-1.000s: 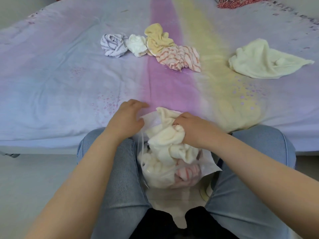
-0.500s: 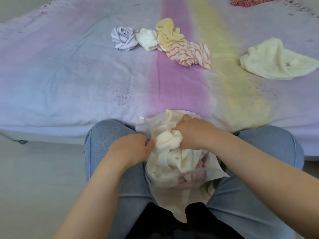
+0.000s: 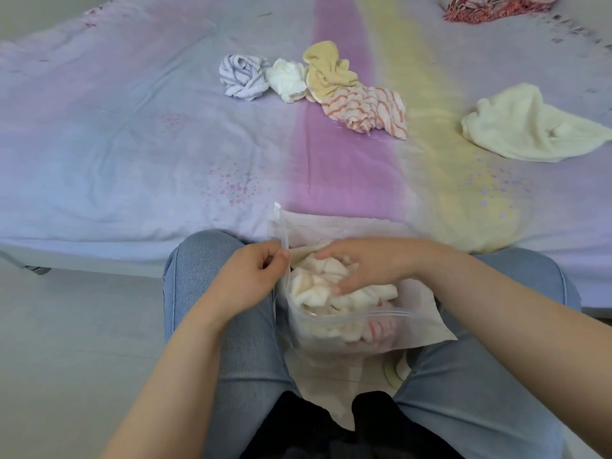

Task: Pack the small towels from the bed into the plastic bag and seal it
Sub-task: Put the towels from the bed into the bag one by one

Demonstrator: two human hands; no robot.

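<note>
A clear plastic zip bag sits between my knees, its mouth open upward. Cream and pink-striped towels fill it. My left hand pinches the bag's left rim. My right hand reaches into the mouth with spread fingers pressing on the cream towel. On the bed lie a purple-striped towel, a white towel, a yellow towel, an orange-striped towel and a larger cream towel at the right.
A red patterned cloth lies at the bed's far right corner. My knees in blue jeans flank the bag. Pale floor lies to the left, and the bed's front edge runs just beyond my knees.
My right hand has pushed the cream towel down from above the bag's mouth into the bag. My left hand moved from the bed edge to the bag's left rim and gripped it.
</note>
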